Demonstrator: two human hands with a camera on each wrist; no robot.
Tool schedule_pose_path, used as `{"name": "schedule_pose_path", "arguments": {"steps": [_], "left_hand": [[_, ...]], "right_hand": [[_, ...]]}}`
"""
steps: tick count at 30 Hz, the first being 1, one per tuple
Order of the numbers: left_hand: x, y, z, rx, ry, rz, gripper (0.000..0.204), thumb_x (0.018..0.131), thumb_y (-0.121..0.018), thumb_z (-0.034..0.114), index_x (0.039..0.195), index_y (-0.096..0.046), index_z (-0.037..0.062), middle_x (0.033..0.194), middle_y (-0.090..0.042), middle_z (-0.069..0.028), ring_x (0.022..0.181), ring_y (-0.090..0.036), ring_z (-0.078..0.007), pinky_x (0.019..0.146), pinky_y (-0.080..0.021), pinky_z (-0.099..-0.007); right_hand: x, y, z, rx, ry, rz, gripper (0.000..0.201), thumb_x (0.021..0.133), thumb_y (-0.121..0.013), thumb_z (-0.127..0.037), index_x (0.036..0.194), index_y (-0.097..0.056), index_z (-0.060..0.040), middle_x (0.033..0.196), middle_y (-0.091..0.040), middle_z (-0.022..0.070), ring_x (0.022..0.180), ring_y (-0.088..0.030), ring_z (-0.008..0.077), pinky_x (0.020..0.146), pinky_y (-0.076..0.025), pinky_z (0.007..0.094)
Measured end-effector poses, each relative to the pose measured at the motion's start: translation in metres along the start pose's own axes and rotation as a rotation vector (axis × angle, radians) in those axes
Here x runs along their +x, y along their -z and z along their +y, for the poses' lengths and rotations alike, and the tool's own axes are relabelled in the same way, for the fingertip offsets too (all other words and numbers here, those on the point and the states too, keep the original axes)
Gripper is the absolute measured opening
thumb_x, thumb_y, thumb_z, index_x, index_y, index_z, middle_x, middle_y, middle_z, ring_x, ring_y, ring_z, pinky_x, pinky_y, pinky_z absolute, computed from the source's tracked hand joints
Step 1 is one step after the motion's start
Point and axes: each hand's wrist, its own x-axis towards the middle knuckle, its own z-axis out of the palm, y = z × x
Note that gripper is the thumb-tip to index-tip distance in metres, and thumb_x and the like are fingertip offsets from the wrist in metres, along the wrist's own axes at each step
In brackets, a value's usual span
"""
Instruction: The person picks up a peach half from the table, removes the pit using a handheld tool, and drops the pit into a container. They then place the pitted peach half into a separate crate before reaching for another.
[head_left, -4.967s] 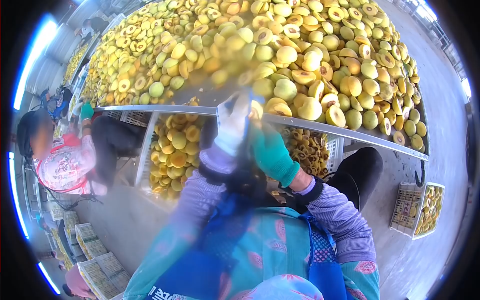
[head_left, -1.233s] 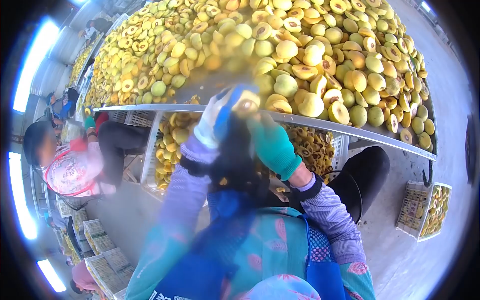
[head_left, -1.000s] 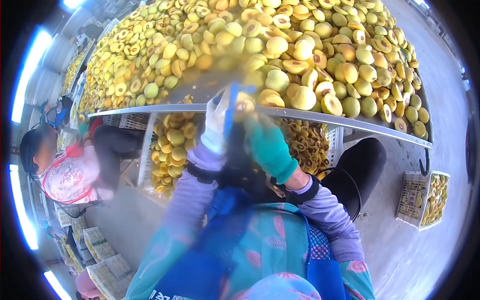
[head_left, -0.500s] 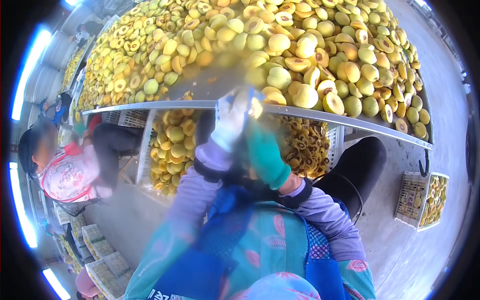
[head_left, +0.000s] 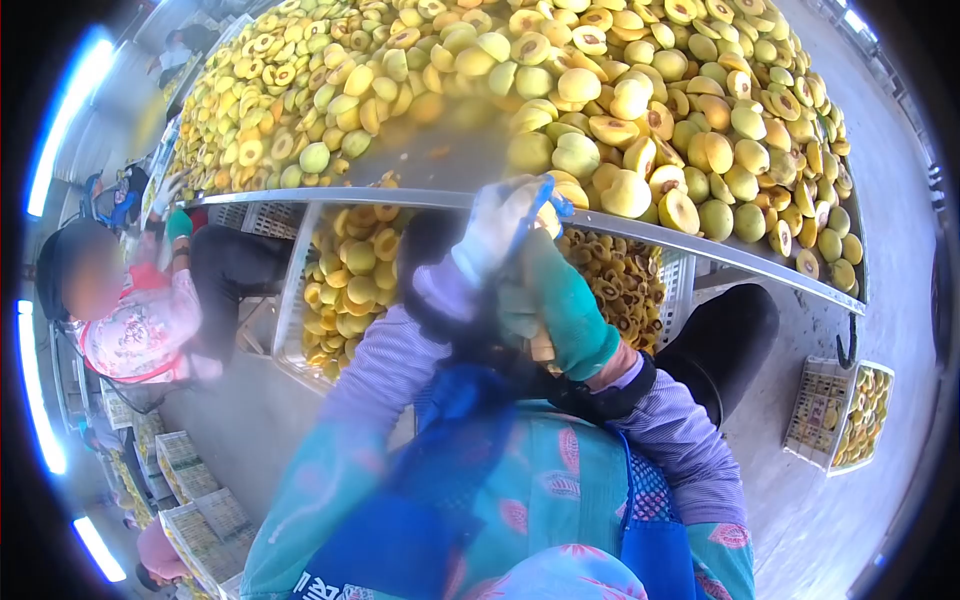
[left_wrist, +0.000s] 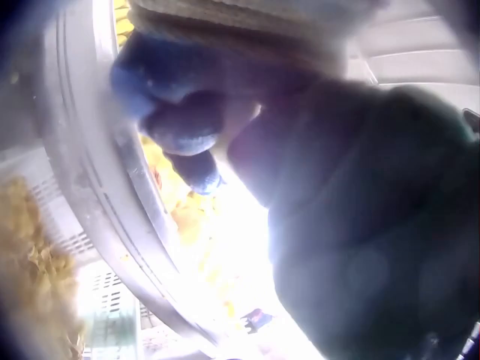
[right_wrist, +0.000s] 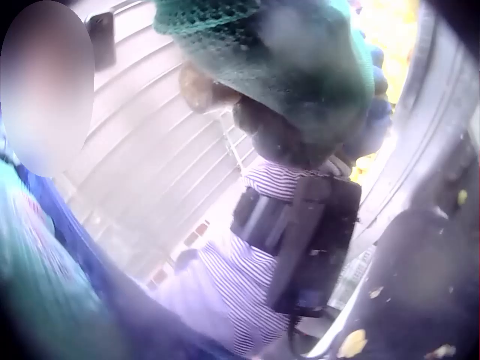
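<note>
My left hand [head_left: 495,225], in a white glove with blue on it, pinches a pale yellow fruit piece [head_left: 548,216] at the metal table's front edge. Just below and to the right, my right hand [head_left: 562,305], in a green glove, has its fingers curled round a light handle [head_left: 541,347]. The handle's rounded brown end [right_wrist: 196,88] sticks out of the green glove [right_wrist: 292,67] in the right wrist view; a tool tip cannot be seen. Blue fingers [left_wrist: 176,112] are dark in the left wrist view. Halved fruit [head_left: 625,190] lies heaped beyond the hands.
Under the table edge [head_left: 730,265] stand a crate of yellow halves [head_left: 350,290] and one of darker scraps [head_left: 625,285]. Another person [head_left: 140,320] sits at the left. A filled white crate [head_left: 835,415] is on the floor at the right.
Both hands have shifted right along the table edge in the head view. The right hand has turned, so its curled fingers and the light handle now show.
</note>
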Motion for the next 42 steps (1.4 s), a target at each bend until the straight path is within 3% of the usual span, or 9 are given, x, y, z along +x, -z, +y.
{"name": "schedule_pose_path", "arguments": {"steps": [10, 16, 18, 19, 24, 31, 33, 37, 42], "left_hand": [[-0.022, -0.003, 0.021, -1.203, 0.285, 0.318, 0.031, 0.091, -0.057, 0.026, 0.098, -0.054, -0.0037, 0.083, -0.060, -0.0137, 0.074, -0.059, -0.0228, 0.071, -0.050, -0.0336], [-0.089, 0.092, 0.026, -0.358, 0.540, 0.520, 0.035, 0.082, -0.062, 0.029, 0.107, -0.060, 0.0045, 0.099, -0.061, -0.0110, 0.090, -0.058, -0.0278, 0.078, -0.047, -0.0366], [-0.116, 0.147, 0.002, 0.297, 0.938, 0.367, 0.042, 0.079, -0.062, 0.037, 0.111, -0.064, 0.0096, 0.109, -0.063, -0.0101, 0.102, -0.057, -0.0318, 0.085, -0.045, -0.0407], [-0.135, 0.144, -0.047, 1.103, 0.823, 0.254, 0.039, 0.080, -0.057, 0.039, 0.105, -0.067, 0.0103, 0.106, -0.064, -0.0098, 0.105, -0.056, -0.0306, 0.088, -0.044, -0.0418], [-0.112, 0.142, -0.173, 1.173, 0.688, -0.121, 0.044, 0.086, -0.049, 0.044, 0.122, -0.058, 0.0203, 0.130, -0.049, -0.0062, 0.122, -0.044, -0.0249, 0.097, -0.038, -0.0438], [-0.171, 0.144, -0.128, 1.341, 0.492, -0.135, 0.048, 0.082, -0.053, 0.048, 0.122, -0.058, 0.0208, 0.129, -0.049, -0.0079, 0.123, -0.043, -0.0246, 0.102, -0.030, -0.0474], [-0.189, 0.153, -0.098, 1.168, 0.725, -0.267, 0.046, 0.080, -0.056, 0.049, 0.116, -0.061, 0.0212, 0.126, -0.051, -0.0086, 0.121, -0.043, -0.0258, 0.103, -0.027, -0.0488], [-0.248, 0.168, -0.085, 1.272, 0.831, -0.076, 0.039, 0.078, -0.057, 0.050, 0.102, -0.066, 0.0198, 0.116, -0.056, -0.0082, 0.111, -0.048, -0.0292, 0.096, -0.033, -0.0494], [-0.131, 0.170, -0.113, 0.939, 0.829, 0.353, 0.037, 0.082, -0.057, 0.042, 0.103, -0.066, 0.0129, 0.111, -0.060, -0.0164, 0.100, -0.057, -0.0339, 0.085, -0.046, -0.0422]], "right_hand": [[-0.002, -0.020, -0.006, 0.401, -0.322, -0.368, 0.043, 0.099, -0.029, -0.050, 0.090, -0.048, -0.0128, 0.056, -0.038, -0.0060, 0.040, -0.035, 0.0081, 0.041, -0.030, 0.0256], [-0.018, -0.003, -0.014, 0.207, -0.320, -0.265, 0.042, 0.099, -0.032, -0.050, 0.090, -0.050, -0.0134, 0.055, -0.037, -0.0064, 0.038, -0.033, 0.0078, 0.040, -0.029, 0.0244], [-0.018, 0.028, -0.009, 0.180, -0.247, -0.029, 0.042, 0.099, -0.033, -0.049, 0.090, -0.051, -0.0122, 0.055, -0.037, -0.0068, 0.040, -0.034, 0.0076, 0.040, -0.029, 0.0240], [-0.016, 0.041, -0.003, 0.180, -0.250, 0.106, 0.042, 0.098, -0.034, -0.049, 0.090, -0.052, -0.0120, 0.055, -0.037, -0.0069, 0.041, -0.035, 0.0076, 0.040, -0.028, 0.0242], [-0.005, 0.029, 0.007, 0.048, -0.295, 0.195, 0.040, 0.097, -0.039, -0.048, 0.088, -0.054, -0.0119, 0.056, -0.039, -0.0068, 0.042, -0.037, 0.0075, 0.040, -0.031, 0.0253], [0.000, 0.024, 0.006, 0.009, -0.241, 0.257, 0.035, 0.094, -0.048, -0.047, 0.084, -0.050, -0.0129, 0.056, -0.037, -0.0050, 0.044, -0.038, 0.0090, 0.041, -0.032, 0.0245], [0.003, 0.031, 0.010, -0.009, -0.255, 0.248, 0.035, 0.094, -0.048, -0.047, 0.084, -0.050, -0.0134, 0.056, -0.038, -0.0051, 0.044, -0.038, 0.0089, 0.041, -0.032, 0.0246], [0.001, 0.034, 0.007, 0.004, -0.288, 0.278, 0.042, 0.095, -0.042, -0.051, 0.085, -0.055, -0.0128, 0.056, -0.039, -0.0056, 0.043, -0.039, 0.0091, 0.043, -0.033, 0.0259], [0.004, 0.038, 0.007, -0.091, -0.295, 0.333, 0.041, 0.094, -0.043, -0.053, 0.086, -0.054, -0.0140, 0.056, -0.038, -0.0058, 0.044, -0.038, 0.0096, 0.045, -0.034, 0.0272]]}}
